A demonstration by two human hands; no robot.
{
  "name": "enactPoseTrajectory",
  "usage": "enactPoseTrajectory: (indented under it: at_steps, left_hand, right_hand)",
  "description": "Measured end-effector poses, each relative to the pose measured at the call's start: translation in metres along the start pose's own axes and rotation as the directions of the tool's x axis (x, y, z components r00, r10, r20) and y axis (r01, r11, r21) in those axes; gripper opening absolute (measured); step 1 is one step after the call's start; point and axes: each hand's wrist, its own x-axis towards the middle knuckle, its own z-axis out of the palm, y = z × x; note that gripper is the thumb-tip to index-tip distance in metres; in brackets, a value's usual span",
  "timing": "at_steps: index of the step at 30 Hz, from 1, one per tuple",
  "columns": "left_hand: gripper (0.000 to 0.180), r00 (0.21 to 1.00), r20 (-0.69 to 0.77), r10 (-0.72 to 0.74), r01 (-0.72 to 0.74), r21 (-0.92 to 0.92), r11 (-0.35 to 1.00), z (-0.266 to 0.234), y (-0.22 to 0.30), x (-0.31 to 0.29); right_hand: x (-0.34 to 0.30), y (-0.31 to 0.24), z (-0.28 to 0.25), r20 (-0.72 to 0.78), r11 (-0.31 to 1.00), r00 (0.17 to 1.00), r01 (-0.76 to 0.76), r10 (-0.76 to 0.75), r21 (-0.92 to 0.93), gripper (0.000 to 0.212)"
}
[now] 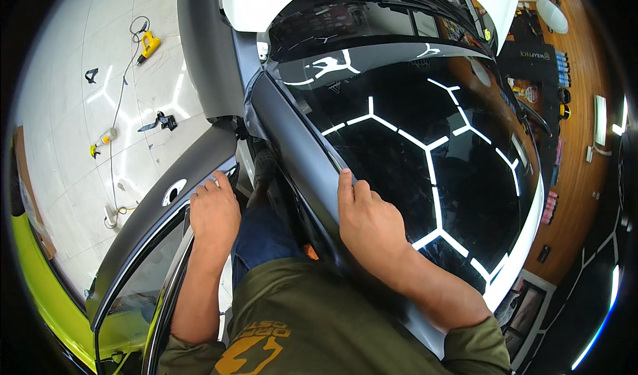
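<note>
In the head view, your left hand (214, 212) lies flat and open on the open car door (143, 232) at lower left. Your right hand (369, 222) curls its grip over the grey-wrapped roof pillar (299, 142) at centre. The film there looks thin, soft and easily creased; press near its edge. Two hands, one door, one pillar.

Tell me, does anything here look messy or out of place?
Yes, a little. Tools lie scattered on the floor: a yellow tool with its cord trailing loose. Grey film looks bunched where the pillar meets the windshield.
</note>
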Motion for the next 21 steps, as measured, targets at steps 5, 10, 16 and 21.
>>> enactPoseTrajectory:
  at_steps: [5, 10, 16, 21]
  left_hand:
    - [0.044, 1.0, -0.015, -0.006, 0.005, -0.027, 1.0, -0.005, 0.0, -0.002]
    - [0.045, 1.0, -0.02, -0.009, 0.008, -0.027, 1.0, 0.0, -0.001, -0.002]
    - [0.045, 1.0, -0.002, -0.009, 0.009, -0.024, 1.0, -0.004, 0.0, -0.001]
    - [0.049, 1.0, 0.008, -0.006, 0.006, -0.017, 1.0, -0.005, 0.0, -0.001]
  right_hand:
    - [0.001, 0.002, -0.004, -0.009, 0.999, 1.0, 0.028, -0.028, 0.027, 0.052]
    - [0.004, 0.001, -0.005, 0.041, 1.0, 0.999, 0.014, -0.014, 0.0, 0.051]
    - [0.012, -0.003, -0.014, 0.083, 1.0, 0.997, 0.007, -0.005, -0.023, 0.05]
    - [0.019, -0.019, -0.009, 0.032, 0.983, 0.999, -0.002, 0.008, -0.184, 0.041]
